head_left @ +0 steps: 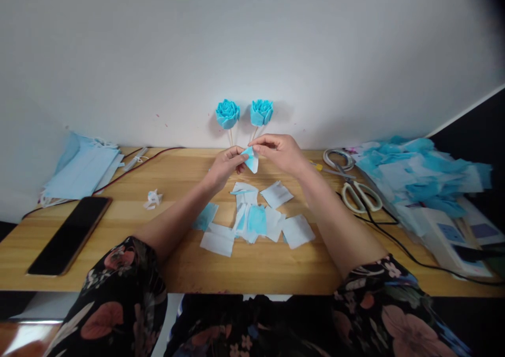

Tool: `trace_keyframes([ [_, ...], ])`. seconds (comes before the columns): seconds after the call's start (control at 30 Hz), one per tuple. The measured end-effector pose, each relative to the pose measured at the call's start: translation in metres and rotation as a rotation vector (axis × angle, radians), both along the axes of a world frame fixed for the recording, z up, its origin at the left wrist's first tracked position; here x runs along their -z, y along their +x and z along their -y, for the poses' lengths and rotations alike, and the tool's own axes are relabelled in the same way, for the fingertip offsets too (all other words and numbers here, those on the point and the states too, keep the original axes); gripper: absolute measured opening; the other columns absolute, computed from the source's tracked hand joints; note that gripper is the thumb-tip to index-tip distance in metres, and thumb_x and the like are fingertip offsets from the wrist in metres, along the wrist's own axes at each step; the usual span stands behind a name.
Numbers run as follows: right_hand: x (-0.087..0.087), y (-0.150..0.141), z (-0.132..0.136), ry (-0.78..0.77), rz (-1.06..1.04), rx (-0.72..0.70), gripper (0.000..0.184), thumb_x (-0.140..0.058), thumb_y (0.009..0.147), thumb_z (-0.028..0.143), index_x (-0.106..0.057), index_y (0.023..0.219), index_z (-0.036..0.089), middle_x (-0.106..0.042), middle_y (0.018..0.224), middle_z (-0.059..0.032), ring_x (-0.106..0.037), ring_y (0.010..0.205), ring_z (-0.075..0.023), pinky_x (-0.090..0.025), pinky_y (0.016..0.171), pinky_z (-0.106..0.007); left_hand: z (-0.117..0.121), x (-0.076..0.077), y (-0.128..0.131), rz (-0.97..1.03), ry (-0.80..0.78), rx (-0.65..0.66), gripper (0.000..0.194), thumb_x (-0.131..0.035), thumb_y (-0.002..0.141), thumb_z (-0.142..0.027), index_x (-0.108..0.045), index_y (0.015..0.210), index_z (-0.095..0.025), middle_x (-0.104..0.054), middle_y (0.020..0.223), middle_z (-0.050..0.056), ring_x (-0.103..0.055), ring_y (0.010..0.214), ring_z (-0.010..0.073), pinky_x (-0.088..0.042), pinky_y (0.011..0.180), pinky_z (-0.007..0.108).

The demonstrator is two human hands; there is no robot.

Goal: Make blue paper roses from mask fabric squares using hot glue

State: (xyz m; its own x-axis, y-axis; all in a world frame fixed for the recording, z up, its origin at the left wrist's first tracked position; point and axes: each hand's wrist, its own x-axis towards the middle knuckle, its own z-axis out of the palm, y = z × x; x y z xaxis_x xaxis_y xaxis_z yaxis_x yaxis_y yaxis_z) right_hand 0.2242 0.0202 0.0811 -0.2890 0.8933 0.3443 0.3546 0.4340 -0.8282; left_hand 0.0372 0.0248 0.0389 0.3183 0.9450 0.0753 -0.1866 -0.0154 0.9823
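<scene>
Between my two hands is a small blue-and-white piece of mask fabric (251,160), folded to a pointed shape. My left hand (228,165) pinches its left side. The fingers of my right hand (279,150) close on its upper right edge. Below my hands, several cut fabric squares (257,220), some blue and some white, lie loose and overlapping on the wooden table (177,262). Behind my hands, two blue fabric roses, a left rose (228,114) and a right rose (261,112), stand on thin sticks against the wall.
At the left are a stack of face masks (81,167), a black phone (71,236) and a crumpled white scrap (152,199). White-handled scissors (361,196), a coil of wire (338,159) and a heap of blue and white fabric (422,172) lie right. A black cable (410,246) crosses there.
</scene>
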Motion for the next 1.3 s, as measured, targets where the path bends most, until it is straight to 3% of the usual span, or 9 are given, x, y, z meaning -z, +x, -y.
trace_keyframes([
  [0.3, 0.0022, -0.0001, -0.0026, 0.019, 0.01, 0.001, 0.05, -0.068, 0.08, 0.032, -0.068, 0.128, 0.018, -0.067, 0.086, -0.0016, -0.062, 0.079, -0.0158, -0.051, 0.081, -0.034, 0.0011, 0.0005, 0.0002, -0.013, 0.016, 0.024, 0.026, -0.077, 0.074, -0.035, -0.06, 0.076, -0.016, -0.059, 0.059, -0.002, -0.051, 0.053, 0.0074, -0.039, 0.054, 0.02],
  [0.67, 0.0016, -0.0024, -0.0012, 0.016, 0.018, 0.0, 0.046, -0.063, 0.081, 0.026, -0.069, 0.126, 0.019, -0.06, 0.079, 0.0014, -0.056, 0.074, -0.0137, -0.047, 0.077, -0.031, 0.0002, 0.0015, 0.0007, 0.014, 0.017, 0.031, 0.038, -0.068, 0.082, -0.053, -0.058, 0.075, -0.016, -0.058, 0.06, 0.0, -0.054, 0.054, 0.0099, -0.041, 0.054, 0.023],
  [0.93, 0.0047, -0.002, -0.003, 0.026, 0.025, 0.01, 0.045, -0.063, 0.081, 0.025, -0.069, 0.125, 0.02, -0.061, 0.078, 0.0014, -0.057, 0.074, -0.0139, -0.048, 0.076, -0.031, -0.0011, 0.0068, -0.0004, 0.04, 0.028, 0.071, 0.033, -0.071, 0.081, -0.047, -0.061, 0.08, -0.016, -0.061, 0.066, 0.0, -0.057, 0.059, 0.0102, -0.044, 0.058, 0.022],
  [1.3, 0.0066, -0.0007, -0.0051, 0.02, 0.004, 0.008, 0.046, -0.061, 0.082, 0.027, -0.068, 0.127, 0.019, -0.064, 0.082, 0.0005, -0.059, 0.077, -0.0145, -0.048, 0.079, -0.031, 0.0032, -0.0029, -0.0007, 0.016, 0.018, 0.01, 0.027, -0.071, 0.078, -0.039, -0.059, 0.071, -0.016, -0.059, 0.059, 0.0, -0.052, 0.054, 0.0085, -0.039, 0.054, 0.021],
])
